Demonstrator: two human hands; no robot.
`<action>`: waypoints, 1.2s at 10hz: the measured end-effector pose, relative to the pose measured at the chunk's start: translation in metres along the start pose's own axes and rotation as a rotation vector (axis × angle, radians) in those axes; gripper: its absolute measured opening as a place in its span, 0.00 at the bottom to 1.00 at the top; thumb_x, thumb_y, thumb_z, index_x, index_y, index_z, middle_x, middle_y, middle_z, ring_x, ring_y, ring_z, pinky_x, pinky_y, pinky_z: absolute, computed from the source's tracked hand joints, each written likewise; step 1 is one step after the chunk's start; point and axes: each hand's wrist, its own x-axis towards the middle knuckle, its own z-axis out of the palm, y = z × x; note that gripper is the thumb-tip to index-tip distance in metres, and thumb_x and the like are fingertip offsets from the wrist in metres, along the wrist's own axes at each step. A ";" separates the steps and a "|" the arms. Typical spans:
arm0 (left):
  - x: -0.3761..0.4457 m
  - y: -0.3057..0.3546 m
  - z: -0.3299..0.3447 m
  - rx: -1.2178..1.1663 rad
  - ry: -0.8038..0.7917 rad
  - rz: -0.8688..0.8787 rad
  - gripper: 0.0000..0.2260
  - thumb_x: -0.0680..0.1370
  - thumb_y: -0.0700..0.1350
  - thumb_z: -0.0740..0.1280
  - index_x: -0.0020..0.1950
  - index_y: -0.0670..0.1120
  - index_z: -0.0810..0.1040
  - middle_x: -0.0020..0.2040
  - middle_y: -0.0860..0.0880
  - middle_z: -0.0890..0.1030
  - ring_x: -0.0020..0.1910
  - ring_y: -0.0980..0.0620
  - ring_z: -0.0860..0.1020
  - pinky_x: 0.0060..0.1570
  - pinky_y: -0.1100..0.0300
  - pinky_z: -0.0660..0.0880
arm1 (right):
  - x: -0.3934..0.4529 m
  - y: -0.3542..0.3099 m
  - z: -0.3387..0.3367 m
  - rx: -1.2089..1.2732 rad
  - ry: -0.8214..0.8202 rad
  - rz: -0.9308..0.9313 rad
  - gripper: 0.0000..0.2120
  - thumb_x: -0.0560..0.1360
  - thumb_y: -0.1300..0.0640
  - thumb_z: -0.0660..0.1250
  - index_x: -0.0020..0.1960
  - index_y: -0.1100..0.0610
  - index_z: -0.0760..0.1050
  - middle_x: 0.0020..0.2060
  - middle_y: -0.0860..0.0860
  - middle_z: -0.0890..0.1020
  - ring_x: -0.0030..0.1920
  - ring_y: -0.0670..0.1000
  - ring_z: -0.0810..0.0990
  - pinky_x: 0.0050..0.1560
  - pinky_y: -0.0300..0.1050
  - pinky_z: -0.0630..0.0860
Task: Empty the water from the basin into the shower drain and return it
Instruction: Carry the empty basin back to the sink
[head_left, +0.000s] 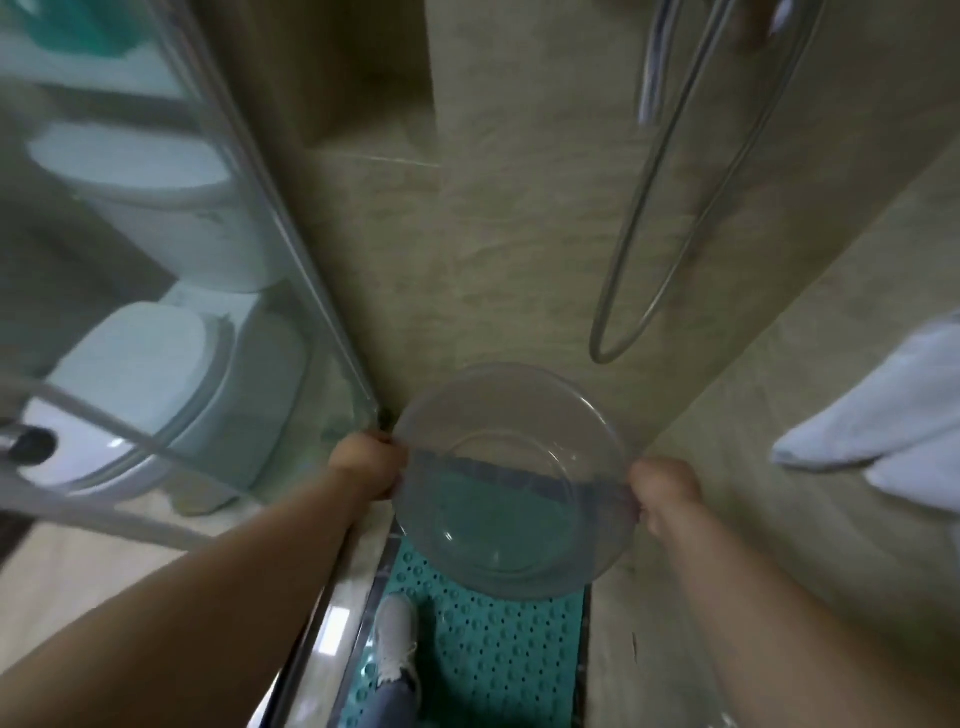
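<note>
Nearest the camera: both forearms reach fwd and down, w/ a grey shoe and a jeans leg planted on the teal studded shower mat below.

Next out, the left hand and right hand grip opposite sides of the clear plastic basin, fingers curled tight over its rim. Fingertips are hidden behind the rim on both sides, so exact finger spread can't be told, but both hands are clamped on the basin. It's held in the air above the mat, just inside the shower stall, mouth tilted toward the camera. Water in it: can't tell; the teal seen through the lower half looks like the mat showing thru, and the frame is blurred.

Left, the glass shower door w/ a white toilet seen thru it. Right, a white towel hanging at the frame edge. Farther up, the tiled wall and a looped shower hose.

Progress, as a judgement: basin has been carried to the shower and is over the floor, so approx midway. The drain itself isn't in view. Left to do: finish or confirm the pour, then carry the basin back to its place.

Writing/brands: none readable on anything.
</note>
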 end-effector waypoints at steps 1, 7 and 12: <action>-0.024 -0.028 -0.031 -0.093 0.049 -0.064 0.07 0.76 0.36 0.67 0.38 0.43 0.76 0.32 0.43 0.75 0.27 0.46 0.74 0.36 0.55 0.79 | -0.030 -0.004 0.022 -0.014 -0.080 -0.072 0.13 0.73 0.67 0.58 0.31 0.57 0.69 0.33 0.57 0.75 0.27 0.50 0.80 0.32 0.44 0.75; -0.142 -0.227 -0.213 -0.369 0.165 -0.257 0.09 0.75 0.33 0.69 0.38 0.42 0.73 0.39 0.40 0.75 0.28 0.46 0.75 0.17 0.66 0.73 | -0.266 -0.010 0.124 -0.498 -0.513 -0.109 0.13 0.73 0.72 0.57 0.33 0.61 0.69 0.19 0.55 0.73 0.27 0.52 0.71 0.23 0.40 0.75; -0.216 -0.380 -0.410 -0.532 0.693 -0.368 0.07 0.74 0.35 0.69 0.51 0.41 0.79 0.36 0.41 0.78 0.32 0.46 0.76 0.29 0.59 0.71 | -0.454 -0.014 0.342 -0.678 -0.820 -0.618 0.10 0.72 0.71 0.59 0.43 0.63 0.77 0.40 0.60 0.79 0.40 0.58 0.80 0.43 0.51 0.81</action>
